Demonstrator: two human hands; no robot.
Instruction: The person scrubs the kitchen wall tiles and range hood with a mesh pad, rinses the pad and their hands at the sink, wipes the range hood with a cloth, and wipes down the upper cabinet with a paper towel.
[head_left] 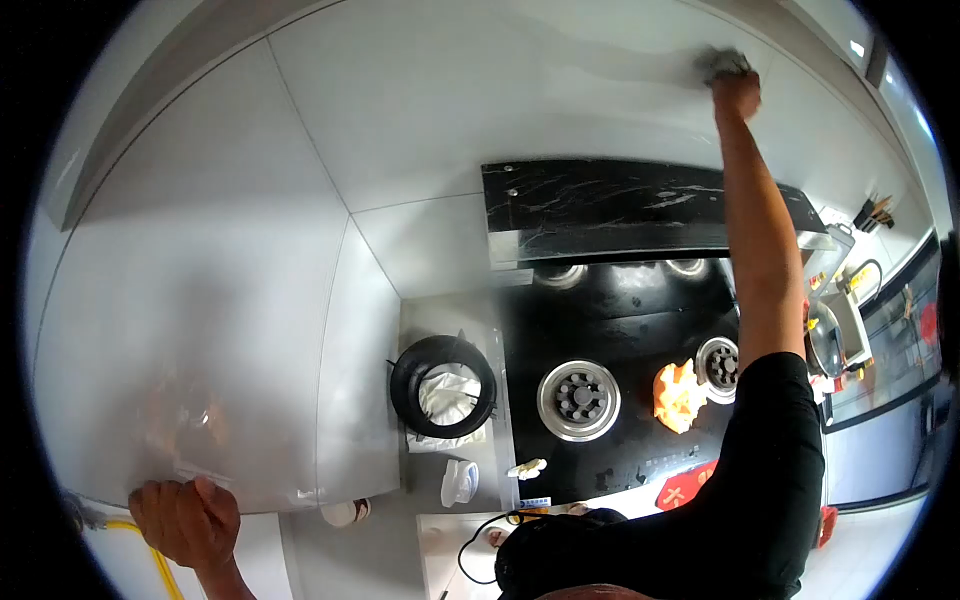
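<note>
High on the white wall, my right hand is closed on a dark grey scrubber and holds it against the surface. Motion blurs the scrubber, so its material is unclear. A faint greyish smear stretches to its left. Down at the lower left, my left hand is curled into a fist near the wall's lower edge, with no object showing in it. Under my right arm lies a black gas hob, with a crumpled orange cloth beside its right front burner.
Left of the hob, a black ring-shaped pan support surrounds white crumpled material. A black marble-patterned panel stands behind the burners. A yellow hose runs by my left hand. At right are a sink and a utensil holder.
</note>
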